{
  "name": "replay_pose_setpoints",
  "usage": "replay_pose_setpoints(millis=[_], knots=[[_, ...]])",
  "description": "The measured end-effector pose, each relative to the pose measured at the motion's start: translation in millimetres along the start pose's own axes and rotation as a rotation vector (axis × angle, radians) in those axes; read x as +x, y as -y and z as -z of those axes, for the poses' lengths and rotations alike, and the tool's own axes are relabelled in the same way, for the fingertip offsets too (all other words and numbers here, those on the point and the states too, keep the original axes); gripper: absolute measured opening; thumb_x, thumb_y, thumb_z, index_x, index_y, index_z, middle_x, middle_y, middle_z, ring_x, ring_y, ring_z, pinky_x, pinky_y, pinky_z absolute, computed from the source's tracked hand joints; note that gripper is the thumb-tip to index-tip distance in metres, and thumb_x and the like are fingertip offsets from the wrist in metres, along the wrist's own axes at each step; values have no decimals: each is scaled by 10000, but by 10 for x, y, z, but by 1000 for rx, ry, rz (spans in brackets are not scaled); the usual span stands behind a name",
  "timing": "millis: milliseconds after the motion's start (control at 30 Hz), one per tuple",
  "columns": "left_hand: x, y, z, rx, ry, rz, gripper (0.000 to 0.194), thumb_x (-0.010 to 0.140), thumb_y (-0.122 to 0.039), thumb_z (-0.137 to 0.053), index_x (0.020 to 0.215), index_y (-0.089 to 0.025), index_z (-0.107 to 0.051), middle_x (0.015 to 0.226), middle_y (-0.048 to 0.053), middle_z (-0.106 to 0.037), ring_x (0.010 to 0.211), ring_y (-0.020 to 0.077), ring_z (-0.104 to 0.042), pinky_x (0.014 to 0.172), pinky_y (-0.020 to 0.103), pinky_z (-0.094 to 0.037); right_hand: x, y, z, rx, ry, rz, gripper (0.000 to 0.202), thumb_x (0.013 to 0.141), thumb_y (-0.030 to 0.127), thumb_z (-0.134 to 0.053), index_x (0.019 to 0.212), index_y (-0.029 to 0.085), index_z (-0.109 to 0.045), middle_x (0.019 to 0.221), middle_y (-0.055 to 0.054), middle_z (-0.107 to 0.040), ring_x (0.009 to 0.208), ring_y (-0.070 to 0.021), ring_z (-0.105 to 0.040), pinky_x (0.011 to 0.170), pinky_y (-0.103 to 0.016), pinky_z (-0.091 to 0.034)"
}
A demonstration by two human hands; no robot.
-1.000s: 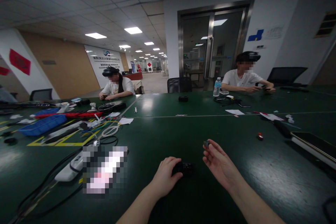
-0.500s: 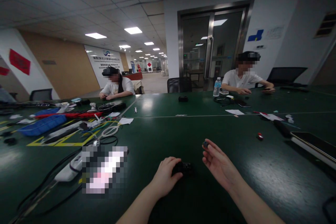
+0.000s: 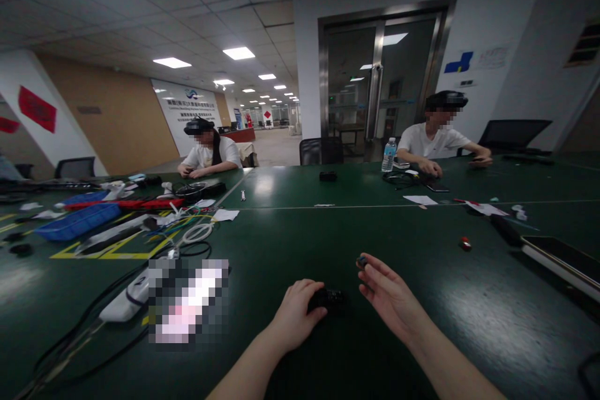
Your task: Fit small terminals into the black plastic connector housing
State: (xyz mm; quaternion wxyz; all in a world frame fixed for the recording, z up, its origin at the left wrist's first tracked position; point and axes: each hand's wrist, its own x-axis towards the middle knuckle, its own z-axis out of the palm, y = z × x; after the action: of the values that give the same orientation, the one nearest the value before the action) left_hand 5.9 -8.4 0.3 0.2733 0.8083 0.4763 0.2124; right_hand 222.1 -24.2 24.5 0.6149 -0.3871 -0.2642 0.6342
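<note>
My left hand (image 3: 297, 315) rests on the green table, its thumb and fingers closed round one end of a small black box-like object (image 3: 334, 296). The far end of that object sticks out to the right, and its details are too dark to read. To the right, my right hand (image 3: 387, 290) is raised above the table. Its thumb and forefinger pinch a tiny dark piece (image 3: 361, 262), too small to name. The two hands are apart, and the piece does not touch the black object.
On the left lie a white power strip (image 3: 124, 303), a pixelated bright screen (image 3: 190, 303), cables and a blue tray (image 3: 79, 222). To the right are a small red item (image 3: 464, 244) and a dark-topped slab (image 3: 562, 256). Two people sit across the table, near a water bottle (image 3: 389, 155).
My right hand has shifted slightly left, the tiny dark piece still in its fingertips. My left hand keeps its hold. Across the table, the right-hand person's hand has moved a little.
</note>
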Motion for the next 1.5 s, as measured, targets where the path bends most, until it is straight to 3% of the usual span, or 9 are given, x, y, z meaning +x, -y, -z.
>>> replay_pose_setpoints(millis=[500, 767, 1500], knots=[[-4, 9, -10, 1, -1, -3, 452, 773, -263, -581, 1218, -213, -518, 1227, 59, -516, 1124, 231, -449, 983, 342, -331, -21, -69, -47, -171, 52, 46, 393, 578, 332, -810, 944, 263, -687, 921, -15, -640, 842, -178, -566, 727, -296, -459], [-3, 2, -11, 0, -6, 4, 452, 767, -250, -593, 1213, -210, -524, 1219, 58, -520, 1118, 227, -454, 978, 341, -336, -4, -110, 13, -258, 74, 41, 387, 624, 354, -780, 984, 269, -668, 981, -29, -619, 934, -217, -557, 792, -346, -457], [8, 7, -24, 8, -13, -21, 444, 767, -249, -578, 1206, -218, -521, 1216, 56, -525, 1117, 232, -455, 971, 349, -332, -13, -123, -21, -266, 58, 49, 414, 576, 374, -797, 956, 255, -682, 951, -38, -640, 916, -223, -563, 766, -341, -451]])
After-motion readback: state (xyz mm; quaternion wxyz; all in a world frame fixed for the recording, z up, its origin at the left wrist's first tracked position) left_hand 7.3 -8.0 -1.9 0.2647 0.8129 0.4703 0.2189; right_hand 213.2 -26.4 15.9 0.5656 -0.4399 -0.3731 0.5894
